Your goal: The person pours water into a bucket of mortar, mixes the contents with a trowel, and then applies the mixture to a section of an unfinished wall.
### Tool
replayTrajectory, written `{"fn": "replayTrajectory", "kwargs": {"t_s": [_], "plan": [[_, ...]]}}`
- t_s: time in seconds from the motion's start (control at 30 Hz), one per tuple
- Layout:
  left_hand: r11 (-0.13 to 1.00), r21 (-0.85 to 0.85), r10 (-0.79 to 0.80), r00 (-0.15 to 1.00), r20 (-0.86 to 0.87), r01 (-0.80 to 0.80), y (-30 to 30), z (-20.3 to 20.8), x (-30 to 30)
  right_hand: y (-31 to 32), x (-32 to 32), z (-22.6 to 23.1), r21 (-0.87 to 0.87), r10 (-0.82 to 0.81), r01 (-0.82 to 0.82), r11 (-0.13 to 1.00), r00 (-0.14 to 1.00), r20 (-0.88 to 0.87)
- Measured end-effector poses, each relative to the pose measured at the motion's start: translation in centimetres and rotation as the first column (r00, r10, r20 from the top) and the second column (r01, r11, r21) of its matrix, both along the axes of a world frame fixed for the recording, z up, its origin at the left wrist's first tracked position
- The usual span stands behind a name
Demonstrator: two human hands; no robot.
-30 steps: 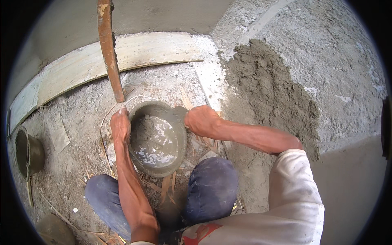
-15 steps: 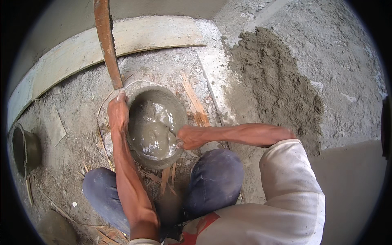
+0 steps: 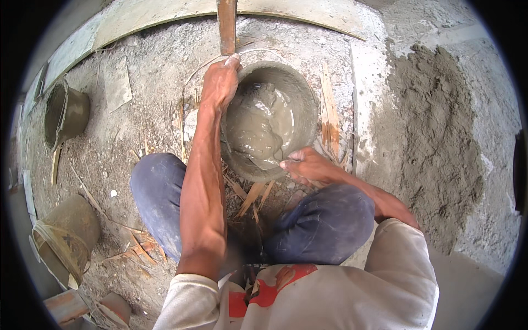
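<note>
Bright, even daylight, soft w/ no hard shadows; faint shade under the knees and inside the bucket. Wet mortar shows a mild sheen, no real glare. Centre is sharp. Strong fisheye: straight edges bow near the rim, black vignette in corners, slight softness at periphery.

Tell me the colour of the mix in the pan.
Wet grey-brown, glossy on top, the mix in the pan; the head view shows it.

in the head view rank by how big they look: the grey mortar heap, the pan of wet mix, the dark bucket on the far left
1. grey mortar heap, largest.
2. pan of wet mix.
3. dark bucket, smallest, though it lies near the bent rim, so its true size is unsure.
</note>
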State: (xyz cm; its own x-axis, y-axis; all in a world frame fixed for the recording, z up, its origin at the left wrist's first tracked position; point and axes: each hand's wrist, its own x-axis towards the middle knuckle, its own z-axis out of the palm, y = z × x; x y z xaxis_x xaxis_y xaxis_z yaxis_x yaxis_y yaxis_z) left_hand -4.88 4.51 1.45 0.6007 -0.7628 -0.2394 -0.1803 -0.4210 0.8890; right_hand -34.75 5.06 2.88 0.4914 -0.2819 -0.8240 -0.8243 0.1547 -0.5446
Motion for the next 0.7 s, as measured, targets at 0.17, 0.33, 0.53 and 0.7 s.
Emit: {"fn": "replayTrajectory", "kwargs": {"t_s": [0.17, 0.33, 0.53, 0.7], "plan": [[0.997, 0.080, -0.015, 0.999, -0.031, 0.018, -0.1, 1.2, -0.2, 0.9, -1.7, -0.6, 0.140, -0.237, 0.233, 0.962, 0.971, 0.012], [0.994, 0.112, 0.012, 0.996, -0.086, -0.002, 0.1, 1.8, -0.5, 1.4, -2.0, -0.2, 0.249, -0.437, 0.424, 0.871, 0.900, -0.005], [0.997, 0.072, 0.025, 0.989, -0.144, -0.015, 0.2, 1.6, -0.5, 0.7, -3.0, 1.1, 0.403, -0.593, 0.518, 0.755, 0.801, 0.080], [0.995, 0.099, 0.012, 0.992, -0.127, 0.000, -0.2, 1.4, -0.6, -1.9, -3.9, 3.7, 0.215, -0.528, 0.504, 0.836, 0.847, 0.066]]}}
